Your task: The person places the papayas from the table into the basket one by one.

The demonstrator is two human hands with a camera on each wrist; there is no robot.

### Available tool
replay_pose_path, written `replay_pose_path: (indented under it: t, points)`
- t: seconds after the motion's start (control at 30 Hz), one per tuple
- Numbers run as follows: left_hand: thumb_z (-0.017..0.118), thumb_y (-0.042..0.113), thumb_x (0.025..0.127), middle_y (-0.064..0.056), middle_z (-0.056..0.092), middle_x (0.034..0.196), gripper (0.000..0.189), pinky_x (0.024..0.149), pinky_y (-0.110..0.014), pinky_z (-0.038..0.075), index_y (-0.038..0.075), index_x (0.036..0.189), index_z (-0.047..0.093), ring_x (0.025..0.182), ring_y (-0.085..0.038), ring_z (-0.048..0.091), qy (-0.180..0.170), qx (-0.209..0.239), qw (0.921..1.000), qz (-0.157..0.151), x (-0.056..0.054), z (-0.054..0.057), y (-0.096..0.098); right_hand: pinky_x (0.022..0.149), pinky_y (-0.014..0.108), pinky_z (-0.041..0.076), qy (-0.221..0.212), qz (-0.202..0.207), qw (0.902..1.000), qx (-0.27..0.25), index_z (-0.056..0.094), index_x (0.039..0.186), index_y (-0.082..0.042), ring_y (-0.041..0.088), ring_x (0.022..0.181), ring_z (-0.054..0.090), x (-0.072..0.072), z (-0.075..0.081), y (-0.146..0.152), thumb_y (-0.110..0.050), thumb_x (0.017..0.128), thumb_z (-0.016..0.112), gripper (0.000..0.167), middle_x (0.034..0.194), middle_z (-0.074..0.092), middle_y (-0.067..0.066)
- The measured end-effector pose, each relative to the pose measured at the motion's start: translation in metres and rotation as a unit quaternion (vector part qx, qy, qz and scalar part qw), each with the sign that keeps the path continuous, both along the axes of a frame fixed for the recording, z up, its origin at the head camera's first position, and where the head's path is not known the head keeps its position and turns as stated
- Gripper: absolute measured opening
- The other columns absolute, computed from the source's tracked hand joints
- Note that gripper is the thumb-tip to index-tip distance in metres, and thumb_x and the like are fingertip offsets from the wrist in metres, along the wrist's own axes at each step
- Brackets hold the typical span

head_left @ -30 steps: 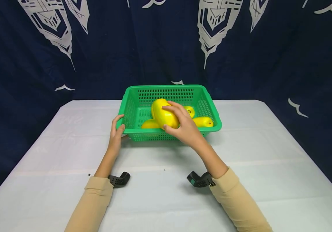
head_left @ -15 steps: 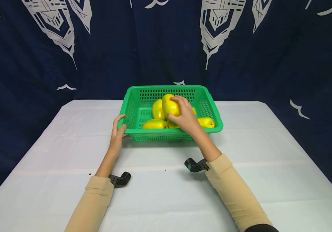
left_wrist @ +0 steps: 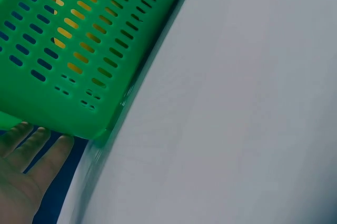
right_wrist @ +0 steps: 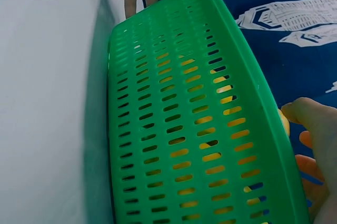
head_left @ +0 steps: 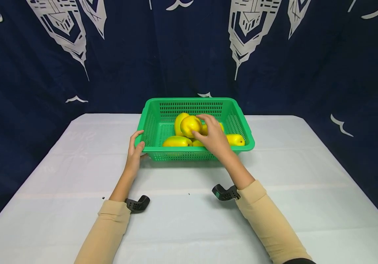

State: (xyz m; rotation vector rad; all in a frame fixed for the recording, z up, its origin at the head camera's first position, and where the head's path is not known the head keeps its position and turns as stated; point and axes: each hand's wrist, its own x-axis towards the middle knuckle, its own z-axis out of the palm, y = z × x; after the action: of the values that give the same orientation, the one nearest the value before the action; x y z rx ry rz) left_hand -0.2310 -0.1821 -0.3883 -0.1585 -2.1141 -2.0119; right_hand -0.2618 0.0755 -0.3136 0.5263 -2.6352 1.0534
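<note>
A green slotted plastic basket (head_left: 169, 149) stands toward the back of the table, with several glossy yellow mangoes inside. My left hand (head_left: 133, 154) holds its left end, thumb and fingers at the rim; in the left wrist view the fingertips (left_wrist: 64, 141) meet the basket's end wall. My right hand (head_left: 213, 137) reaches over the front rim and grips one mango (head_left: 190, 126) between thumb and fingers, low among the others. Another mango (head_left: 177, 141) lies at the front left, and one (head_left: 235, 139) at the front right. The basket wall (right_wrist: 179, 129) hides most of the fruit in the right wrist view.
A white cloth covers the table (head_left: 182, 220), with a few tiny dark specks on it. Behind the far edge hangs a dark blue curtain (head_left: 162, 55) with white prints. Each wrist wears a black band with a bracket (head_left: 138, 204).
The right hand first lifted the mango and shifted it right, then lowered it among the others, its end now facing me. The left hand has stayed at the basket's left end.
</note>
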Motion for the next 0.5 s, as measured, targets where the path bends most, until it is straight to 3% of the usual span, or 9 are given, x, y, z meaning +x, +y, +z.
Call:
replay_pose_path:
  t: [0.2,0.5]
  points:
    - [0.035,0.029,0.092,-0.009,0.023,0.143,0.046,0.096,-0.056,0.037,0.023,0.138,0.027,0.117,-0.03,0.038,-0.003,0.001,1.0,0.002,0.0,0.001,0.001,0.1,0.048,0.037,0.022,-0.013,0.9989,-0.038,0.048,0.128,-0.017,0.025,0.127,0.037,0.014,0.002,0.014,-0.028,0.088,0.056,0.043,0.134,0.044,0.006]
    - [0.035,0.026,0.093,-0.01,0.022,0.143,0.047,0.097,-0.059,0.035,0.02,0.138,0.026,0.121,-0.031,0.035,-0.002,0.008,1.0,0.001,0.002,0.003,0.002,0.103,0.044,0.035,0.09,-0.035,0.992,-0.081,0.054,0.121,-0.012,0.024,0.122,0.044,0.032,0.012,0.054,-0.019,0.09,0.053,0.033,0.124,0.053,0.007]
